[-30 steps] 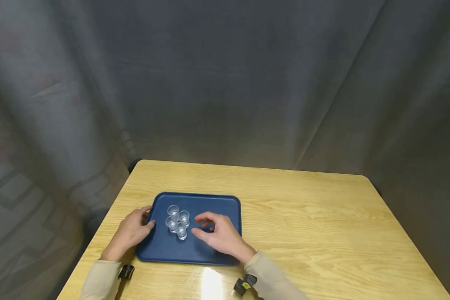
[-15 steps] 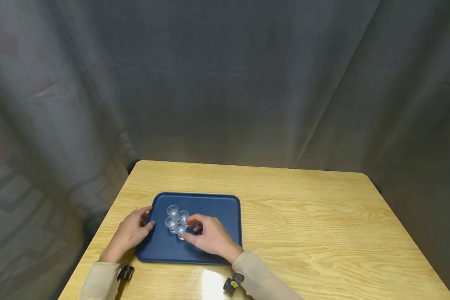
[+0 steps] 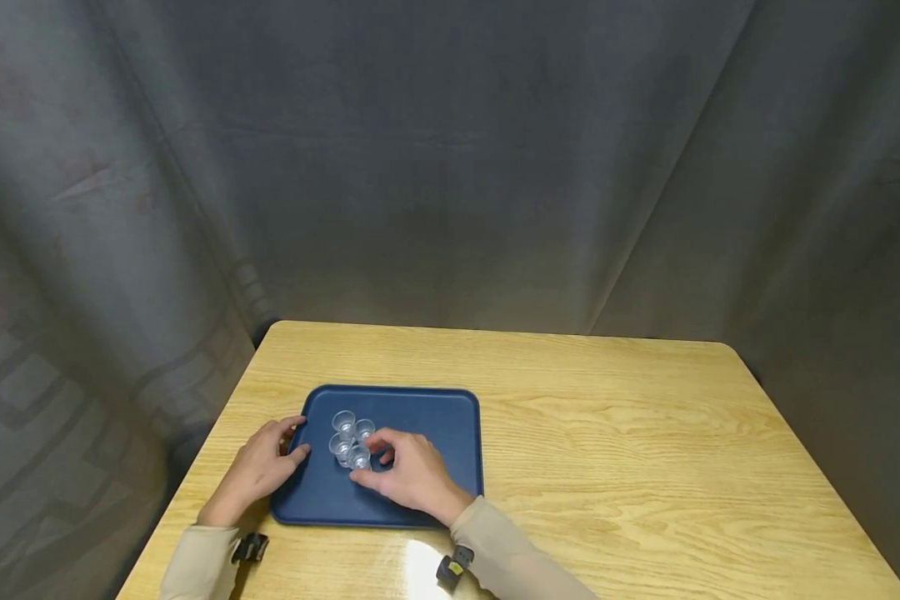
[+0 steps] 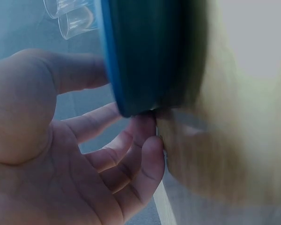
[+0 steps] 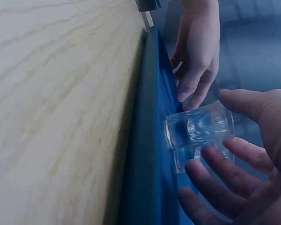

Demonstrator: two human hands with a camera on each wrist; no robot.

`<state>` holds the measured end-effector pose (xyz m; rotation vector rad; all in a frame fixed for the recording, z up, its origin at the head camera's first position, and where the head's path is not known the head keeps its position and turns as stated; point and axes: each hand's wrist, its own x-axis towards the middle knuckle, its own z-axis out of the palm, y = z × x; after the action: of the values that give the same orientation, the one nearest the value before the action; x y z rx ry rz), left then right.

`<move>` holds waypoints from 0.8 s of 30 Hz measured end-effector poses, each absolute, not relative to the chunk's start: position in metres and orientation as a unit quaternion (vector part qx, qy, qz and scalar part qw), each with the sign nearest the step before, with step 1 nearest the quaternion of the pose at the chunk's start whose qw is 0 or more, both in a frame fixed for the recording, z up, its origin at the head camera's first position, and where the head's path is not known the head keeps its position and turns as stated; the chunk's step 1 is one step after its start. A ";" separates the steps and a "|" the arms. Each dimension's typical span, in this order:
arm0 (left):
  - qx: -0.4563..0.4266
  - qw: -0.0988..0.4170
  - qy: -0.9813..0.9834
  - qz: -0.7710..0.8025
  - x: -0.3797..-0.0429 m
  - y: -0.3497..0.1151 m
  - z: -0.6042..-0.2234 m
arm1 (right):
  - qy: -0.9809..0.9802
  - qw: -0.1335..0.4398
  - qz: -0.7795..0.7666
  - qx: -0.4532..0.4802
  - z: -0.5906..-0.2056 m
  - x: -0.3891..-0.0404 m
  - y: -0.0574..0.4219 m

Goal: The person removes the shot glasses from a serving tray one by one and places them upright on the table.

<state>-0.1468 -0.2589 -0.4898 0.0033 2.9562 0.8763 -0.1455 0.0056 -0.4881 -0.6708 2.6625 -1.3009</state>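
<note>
Several small clear shot glasses [image 3: 341, 445] stand clustered on the left half of a blue tray [image 3: 438, 417]. My right hand [image 3: 414, 475] is at the front shot glass [image 3: 358, 458], thumb on its near side and index finger on its far side. In the right wrist view, thumb and index fingertips lie at the rim of that upright glass [image 5: 201, 125], and the other fingers spread below. With my left hand [image 3: 258, 464] I grip the tray's left edge. In the left wrist view the thumb lies over the tray's rim [image 4: 113, 61], fingers curled by its underside.
The tray lies on a light wooden table [image 3: 630, 442], near its front left part. The tabletop stretches far to the right. A grey curtain [image 3: 450, 167] hangs behind the table and along both sides. Black wrist cameras [image 3: 453, 568] sit at both sleeves.
My right hand has moved left over the tray to the front shot glass, and its thumb and index finger have closed around it. The left hand has stayed at the tray's edge.
</note>
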 end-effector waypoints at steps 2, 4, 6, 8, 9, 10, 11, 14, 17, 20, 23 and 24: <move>-0.001 0.032 0.958 0.286 -0.147 -0.259 -0.490 | 0.875 0.047 -0.428 -0.220 -0.489 -0.146 0.005; -0.003 0.035 0.957 0.287 -0.147 -0.259 -0.490 | 0.874 0.043 -0.432 -0.218 -0.490 -0.147 0.004; -0.005 0.038 0.957 0.288 -0.147 -0.258 -0.489 | 0.873 0.043 -0.437 -0.213 -0.491 -0.147 0.003; -0.005 0.037 0.957 0.287 -0.147 -0.259 -0.489 | 0.871 0.043 -0.443 -0.209 -0.491 -0.148 0.002; -0.005 0.037 0.957 0.287 -0.147 -0.259 -0.489 | 0.869 0.044 -0.446 -0.208 -0.491 -0.148 0.002; -0.005 0.036 0.957 0.286 -0.147 -0.259 -0.489 | 0.868 0.044 -0.449 -0.208 -0.491 -0.148 0.002; -0.004 0.034 0.957 0.287 -0.147 -0.259 -0.489 | 0.865 0.045 -0.454 -0.209 -0.491 -0.148 0.002; -0.002 0.030 0.957 0.289 -0.146 -0.259 -0.489 | 0.855 0.045 -0.473 -0.209 -0.491 -0.149 0.002; 0.002 0.024 0.957 0.290 -0.146 -0.260 -0.489 | 0.844 0.047 -0.492 -0.208 -0.492 -0.150 0.002; 0.003 0.023 0.957 0.291 -0.146 -0.260 -0.489 | 0.839 0.050 -0.501 -0.204 -0.494 -0.151 0.002; 0.002 0.025 0.956 0.292 -0.146 -0.260 -0.488 | 0.837 0.053 -0.506 -0.201 -0.494 -0.151 0.004; 0.003 0.026 0.956 0.293 -0.146 -0.260 -0.488 | 0.837 0.053 -0.507 -0.200 -0.494 -0.151 0.004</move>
<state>-0.1463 -0.2604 -0.4879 0.0078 2.9541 0.9042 -0.1515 0.0043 -0.4939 -0.6091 2.5433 -1.5423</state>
